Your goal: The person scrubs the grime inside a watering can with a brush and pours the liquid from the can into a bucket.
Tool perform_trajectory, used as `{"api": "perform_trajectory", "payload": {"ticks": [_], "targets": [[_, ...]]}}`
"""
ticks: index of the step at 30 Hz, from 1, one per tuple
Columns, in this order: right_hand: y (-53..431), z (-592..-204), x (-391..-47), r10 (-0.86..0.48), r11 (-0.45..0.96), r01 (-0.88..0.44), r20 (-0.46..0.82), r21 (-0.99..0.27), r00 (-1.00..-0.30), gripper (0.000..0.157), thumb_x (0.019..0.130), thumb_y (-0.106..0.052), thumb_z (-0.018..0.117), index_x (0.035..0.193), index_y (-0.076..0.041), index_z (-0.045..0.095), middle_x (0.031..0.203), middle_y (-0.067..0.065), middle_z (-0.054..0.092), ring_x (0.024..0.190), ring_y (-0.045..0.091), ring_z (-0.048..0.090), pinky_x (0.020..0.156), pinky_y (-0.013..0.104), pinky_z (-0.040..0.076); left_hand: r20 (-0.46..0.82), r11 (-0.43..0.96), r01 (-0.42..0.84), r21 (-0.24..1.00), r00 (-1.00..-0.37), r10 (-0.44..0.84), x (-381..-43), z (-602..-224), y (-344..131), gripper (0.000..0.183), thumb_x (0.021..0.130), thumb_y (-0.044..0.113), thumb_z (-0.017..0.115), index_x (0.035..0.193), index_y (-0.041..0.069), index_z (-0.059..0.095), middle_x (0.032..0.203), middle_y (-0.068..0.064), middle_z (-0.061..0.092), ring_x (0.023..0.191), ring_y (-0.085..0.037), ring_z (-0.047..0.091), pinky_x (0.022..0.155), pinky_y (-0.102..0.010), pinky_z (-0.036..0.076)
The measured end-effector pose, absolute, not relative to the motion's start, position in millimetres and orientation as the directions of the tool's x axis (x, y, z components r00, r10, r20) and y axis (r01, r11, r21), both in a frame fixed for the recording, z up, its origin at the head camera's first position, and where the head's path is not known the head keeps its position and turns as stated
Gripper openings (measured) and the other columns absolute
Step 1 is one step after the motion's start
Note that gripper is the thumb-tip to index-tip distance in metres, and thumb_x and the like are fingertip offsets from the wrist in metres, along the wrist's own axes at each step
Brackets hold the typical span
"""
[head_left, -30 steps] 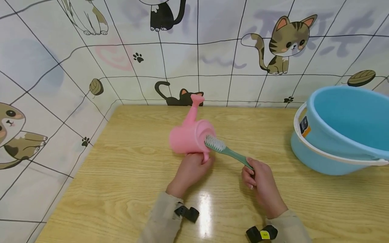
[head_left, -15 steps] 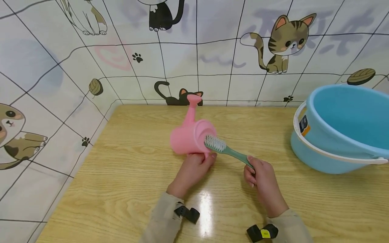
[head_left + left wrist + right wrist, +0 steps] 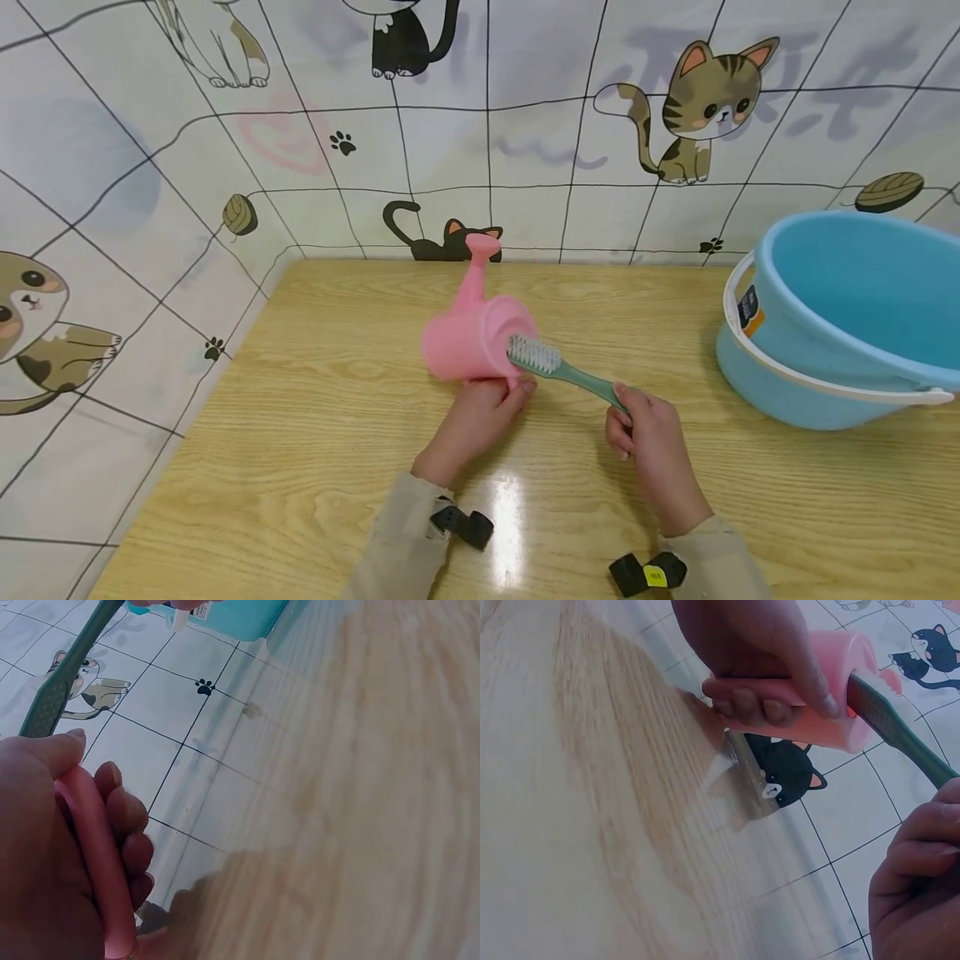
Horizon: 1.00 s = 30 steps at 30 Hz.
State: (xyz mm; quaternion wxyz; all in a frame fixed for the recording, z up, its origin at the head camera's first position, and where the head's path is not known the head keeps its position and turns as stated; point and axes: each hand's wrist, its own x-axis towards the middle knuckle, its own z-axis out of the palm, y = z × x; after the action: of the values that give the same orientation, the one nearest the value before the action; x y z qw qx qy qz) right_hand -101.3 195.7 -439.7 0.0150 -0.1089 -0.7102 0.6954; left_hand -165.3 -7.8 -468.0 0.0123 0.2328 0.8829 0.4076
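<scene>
Clearly, both hands are occupied: the left hand (image 3: 476, 421) has its fingers curled round the loop handle (image 3: 96, 851) of a pink plastic watering can (image 3: 457, 343), while the right hand (image 3: 652, 429) grips the tail of a green-handled brush with white bristles (image 3: 585, 382). The watering can is held on its side near the middle of the far half of a pale, wood-grained tabletop (image 3: 322, 475), its spout pointing away from the person and its round open end facing right. The brush slants up and leftward from the right fist, so that its head lies at the mouth of the can; whether the bristles touch the inside cannot be told. Well apart to the right, a light-blue plastic bucket (image 3: 780, 400) with a white carrying handle stands on the tabletop, partly cut off by the head view's edge. Beige sleeves (image 3: 397, 542) cover both forearms, with a black wrist device (image 3: 462, 527) at each cuff. Behind, white grid-lined sheeting (image 3: 540, 150) shows cartoon cats and paw prints.
</scene>
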Motion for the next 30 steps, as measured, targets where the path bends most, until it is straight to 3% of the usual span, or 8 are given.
{"api": "perform_trajectory", "payload": {"ticks": [3,6,12,26,30], "targets": [[199,-439,-101,0.191,0.023,0.154,-0.147,-0.988,-0.970,0.055,0.096,-0.034,0.038,0.051,-0.004,0.029,0.041,0.004,0.029,0.039,0.021,0.029,0.042,0.035,0.029,0.172,0.582,0.426,0.693,-0.881,0.440,-166,-469,-7,0.033,0.092,0.049,0.037,0.079,0.021,0.050,0.077,0.002,0.052,0.075,-0.012,0.050,0.076,-0.033,0.043],[200,-437,-101,0.190,0.038,0.176,-0.166,-0.984,-0.968,0.056,0.096,-0.036,0.037,0.050,-0.005,0.029,0.042,0.004,0.030,0.039,0.022,0.029,0.042,0.036,0.029,0.158,0.606,0.424,0.673,-0.883,0.442,-166,-472,-6,0.033,0.093,0.048,0.036,0.079,0.021,0.050,0.081,0.001,0.054,0.077,-0.012,0.051,0.079,-0.035,0.043],[199,-434,-100,0.196,0.079,0.179,-0.161,-0.981,-0.967,0.056,0.096,-0.036,0.036,0.051,-0.004,0.031,0.042,0.004,0.031,0.040,0.024,0.031,0.045,0.036,0.032,0.149,0.587,0.414,0.696,-0.883,0.446,-166,-475,-6,0.032,0.091,0.051,0.036,0.095,0.023,0.052,0.100,0.003,0.056,0.088,-0.008,0.051,0.083,-0.033,0.044],[192,-429,-100,0.231,0.070,0.182,-0.162,-0.981,-0.959,0.055,0.095,-0.037,0.038,0.051,-0.006,0.030,0.041,0.003,0.030,0.039,0.023,0.031,0.045,0.038,0.031,0.155,0.593,0.441,0.673,-0.869,0.470,-165,-470,-7,0.033,0.092,0.047,0.039,0.080,0.019,0.051,0.075,0.002,0.053,0.071,-0.010,0.049,0.069,-0.028,0.044],[190,-429,-100,0.233,0.066,0.174,-0.154,-0.983,-0.960,0.054,0.096,-0.034,0.039,0.050,-0.006,0.030,0.041,0.004,0.030,0.039,0.023,0.031,0.045,0.035,0.033,0.155,0.595,0.439,0.673,-0.870,0.468,-165,-470,-9,0.032,0.092,0.046,0.039,0.081,0.020,0.052,0.078,0.003,0.054,0.072,-0.010,0.049,0.071,-0.029,0.045]]}}
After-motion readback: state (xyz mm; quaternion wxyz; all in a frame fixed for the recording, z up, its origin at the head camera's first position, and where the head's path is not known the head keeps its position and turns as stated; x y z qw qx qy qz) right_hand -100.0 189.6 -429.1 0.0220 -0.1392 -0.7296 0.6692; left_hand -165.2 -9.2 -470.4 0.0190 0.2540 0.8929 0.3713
